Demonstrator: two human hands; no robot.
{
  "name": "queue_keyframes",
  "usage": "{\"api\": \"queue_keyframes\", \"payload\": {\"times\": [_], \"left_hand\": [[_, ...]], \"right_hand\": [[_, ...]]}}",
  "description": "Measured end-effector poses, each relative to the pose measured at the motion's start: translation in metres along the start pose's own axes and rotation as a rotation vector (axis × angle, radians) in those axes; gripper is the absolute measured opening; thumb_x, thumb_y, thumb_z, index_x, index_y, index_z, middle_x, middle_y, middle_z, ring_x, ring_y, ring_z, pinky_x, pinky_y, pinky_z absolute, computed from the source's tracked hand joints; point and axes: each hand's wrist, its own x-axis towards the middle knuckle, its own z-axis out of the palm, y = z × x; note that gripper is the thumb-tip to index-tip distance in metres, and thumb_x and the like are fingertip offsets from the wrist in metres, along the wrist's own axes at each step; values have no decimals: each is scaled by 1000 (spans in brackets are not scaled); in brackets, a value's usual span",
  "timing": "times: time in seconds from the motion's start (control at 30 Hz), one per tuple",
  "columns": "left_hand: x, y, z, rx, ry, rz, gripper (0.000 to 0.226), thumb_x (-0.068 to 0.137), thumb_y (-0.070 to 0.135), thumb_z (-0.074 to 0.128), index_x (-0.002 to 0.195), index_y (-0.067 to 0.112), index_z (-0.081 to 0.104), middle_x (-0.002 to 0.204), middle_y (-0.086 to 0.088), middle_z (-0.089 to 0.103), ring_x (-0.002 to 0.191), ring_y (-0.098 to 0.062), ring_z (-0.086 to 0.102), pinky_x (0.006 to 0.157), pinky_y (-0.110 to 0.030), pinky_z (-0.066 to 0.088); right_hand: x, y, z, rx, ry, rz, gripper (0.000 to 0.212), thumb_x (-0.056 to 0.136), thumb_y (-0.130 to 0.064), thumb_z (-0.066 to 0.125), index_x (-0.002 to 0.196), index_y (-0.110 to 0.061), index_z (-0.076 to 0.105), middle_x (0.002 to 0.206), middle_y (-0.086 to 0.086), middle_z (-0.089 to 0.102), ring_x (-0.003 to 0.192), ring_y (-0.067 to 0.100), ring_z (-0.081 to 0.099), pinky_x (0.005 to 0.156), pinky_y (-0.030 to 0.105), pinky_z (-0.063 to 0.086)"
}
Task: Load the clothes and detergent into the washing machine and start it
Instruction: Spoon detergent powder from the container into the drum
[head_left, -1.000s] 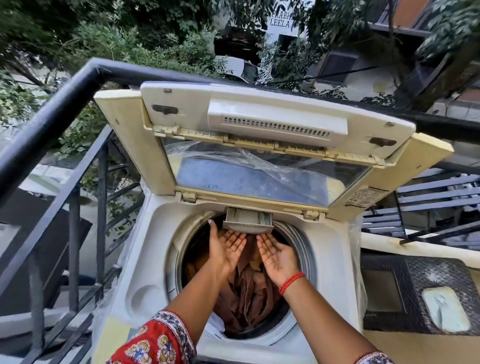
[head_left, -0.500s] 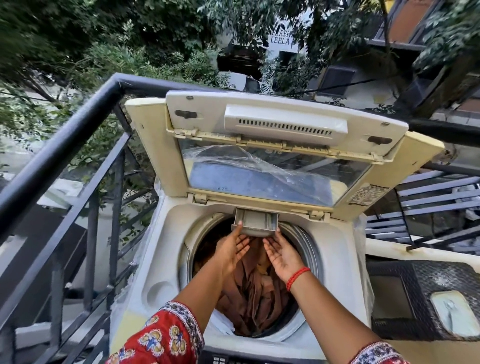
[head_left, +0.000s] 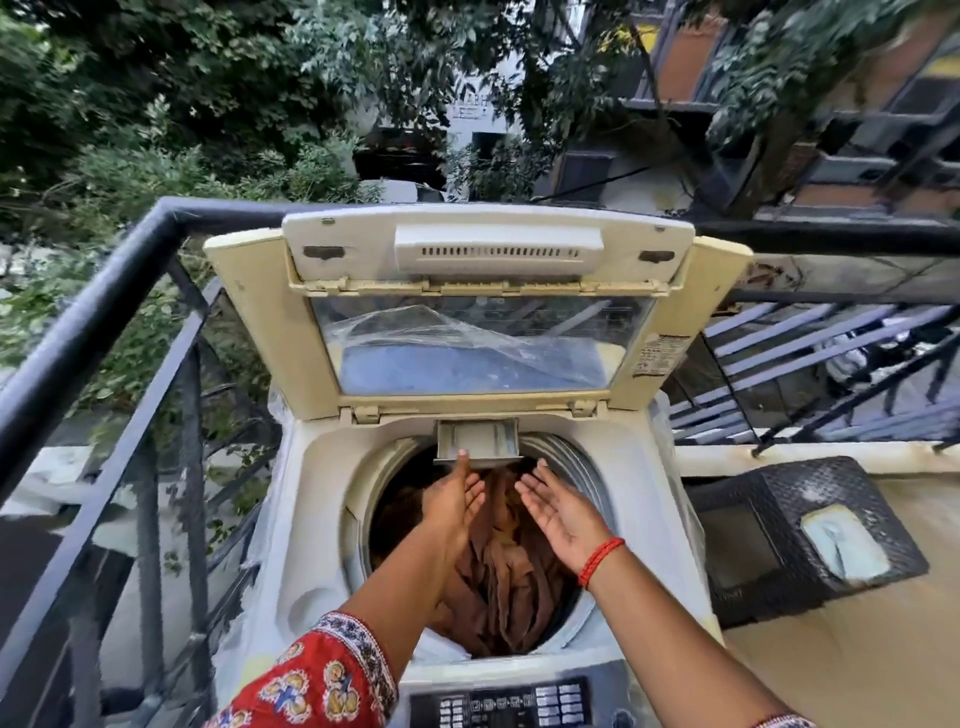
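Detergent drawer (head_left: 478, 440) sits pulled out at the back rim of the washing machine (head_left: 322, 519), just under the hinge of the raised lid (head_left: 478, 312) and over the drum mouth. Brown clothes (head_left: 506, 571) are piled in the drum below the drawer, so loading looks done; no detergent pack or scoop in view, and whether the drawer holds any can't be told.

Left hand (head_left: 451, 501) is spread, fingers straight, one fingertip touching the drawer's front lip. Right hand (head_left: 558, 512) is just beside it, palm up, fingers loose and spread, holding nothing, apart from the drawer.

Step in hand, probably: push the drawer home, or check it first. To do it well: press w/ flat fingers at the middle of the front, both sides even so it doesn't jam crooked; keep cloth clear of the drawer's path. Then lid down.

Control panel (head_left: 514, 704) is at the near edge, opposite the drawer. Black railing (head_left: 104, 312) runs left of the machine; a dark woven basket (head_left: 831, 499) stands to its right.
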Motion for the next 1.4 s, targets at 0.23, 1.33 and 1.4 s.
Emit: {"api": "queue_keyframes", "payload": {"times": [0.23, 1.33, 1.4], "left_hand": [[-38, -37, 88, 227, -267, 64, 25, 88, 29, 68, 96, 7, 59, 87, -11, 64, 74, -16, 64, 59, -18, 52], [81, -442, 492, 1642, -592, 390, 35, 90, 45, 61, 90, 12, 72, 94, -9, 72, 93, -22, 65, 86, -33, 50], [111, -465, 506, 1722, -585, 407, 36, 91, 44, 57, 103, 12, 69, 106, -11, 69, 103, -27, 63, 88, -35, 49]], "right_hand": [[-40, -51, -72, 81, 70, -272, 9, 92, -2, 56, 97, -5, 63, 96, 11, 68, 84, 20, 70, 76, 23, 58], [94, -228, -602, -60, 733, -405, 16, 81, -9, 74, 96, -15, 71, 90, 9, 71, 81, 17, 64, 81, 37, 51], [123, -228, -632, -108, 774, -399, 13, 73, -16, 79, 82, -22, 72, 85, 6, 72, 81, 19, 64, 88, 43, 51]]}}
